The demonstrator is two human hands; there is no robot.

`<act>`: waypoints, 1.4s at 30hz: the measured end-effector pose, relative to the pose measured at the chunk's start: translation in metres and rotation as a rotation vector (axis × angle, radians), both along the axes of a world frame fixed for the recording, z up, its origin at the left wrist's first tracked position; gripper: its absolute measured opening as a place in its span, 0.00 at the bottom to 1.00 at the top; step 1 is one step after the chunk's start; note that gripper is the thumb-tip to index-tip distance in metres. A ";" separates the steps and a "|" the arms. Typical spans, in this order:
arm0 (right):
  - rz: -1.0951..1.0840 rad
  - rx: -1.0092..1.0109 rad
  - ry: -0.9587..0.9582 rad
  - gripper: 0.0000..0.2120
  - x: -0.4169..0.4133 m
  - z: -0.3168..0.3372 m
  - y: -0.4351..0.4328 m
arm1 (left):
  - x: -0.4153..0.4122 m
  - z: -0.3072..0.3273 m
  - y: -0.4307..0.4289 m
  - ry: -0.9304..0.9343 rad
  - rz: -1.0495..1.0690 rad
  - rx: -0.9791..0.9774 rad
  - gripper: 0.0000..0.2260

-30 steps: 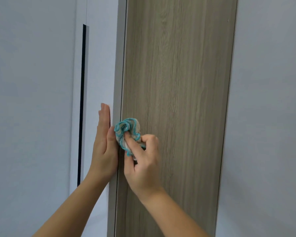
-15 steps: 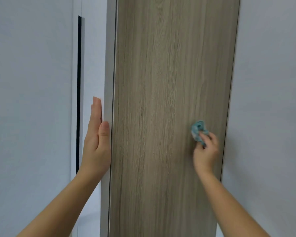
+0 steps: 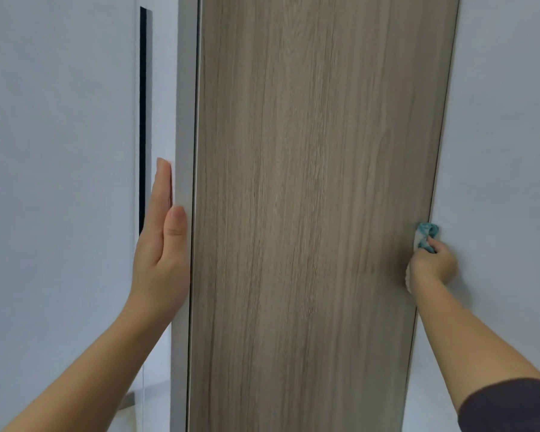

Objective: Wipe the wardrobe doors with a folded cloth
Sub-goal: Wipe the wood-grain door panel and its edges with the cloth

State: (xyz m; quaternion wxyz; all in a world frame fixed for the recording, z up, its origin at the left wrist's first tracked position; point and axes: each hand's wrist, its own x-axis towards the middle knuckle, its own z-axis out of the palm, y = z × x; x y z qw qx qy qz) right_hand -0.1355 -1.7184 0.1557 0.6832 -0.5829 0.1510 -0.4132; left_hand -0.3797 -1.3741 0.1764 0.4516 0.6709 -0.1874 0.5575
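An open wardrobe door (image 3: 309,213) with a wood-grain inner face fills the middle of the view. My left hand (image 3: 162,244) lies flat with straight fingers against the door's pale left edge, thumb on the edge strip. My right hand (image 3: 432,263) grips a bunched cloth (image 3: 427,233), white with teal trim, and presses it at the door's right edge, about mid-height. Part of the cloth shows below my palm; the rest is hidden in the fist.
A pale wall (image 3: 53,182) stands at the left and another pale surface (image 3: 505,151) at the right. A white panel with a narrow dark vertical slot (image 3: 143,120) sits just left of my left hand.
My right hand has swept the cloth from the door's left edge across the wood face to its right edge. My left hand has stayed flat on the left edge.
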 end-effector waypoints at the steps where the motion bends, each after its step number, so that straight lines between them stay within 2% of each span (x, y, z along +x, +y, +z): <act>1: 0.018 0.004 -0.008 0.20 -0.005 -0.004 0.007 | 0.000 -0.001 0.000 0.002 0.002 -0.004 0.21; 11: 0.066 -0.283 -0.501 0.16 -0.121 -0.041 0.159 | -0.002 0.001 -0.002 0.015 -0.023 0.004 0.22; 18: 0.083 -0.507 -0.710 0.17 -0.193 -0.049 0.229 | -0.001 0.002 0.000 0.010 -0.033 0.013 0.21; 22: 0.110 -0.682 -0.731 0.20 -0.216 -0.056 0.243 | -0.002 0.002 0.000 0.017 -0.080 0.004 0.21; 33: 0.136 -0.865 -0.835 0.18 -0.221 -0.034 0.242 | -0.006 -0.001 0.004 0.051 -0.176 -0.022 0.21; 37: 0.156 -0.941 -0.846 0.16 -0.223 -0.070 0.238 | -0.015 -0.031 -0.004 0.056 -0.155 -0.066 0.22; 42: 0.269 -0.987 -0.802 0.09 -0.224 -0.152 0.227 | -0.020 -0.078 -0.015 0.047 -0.042 -0.045 0.23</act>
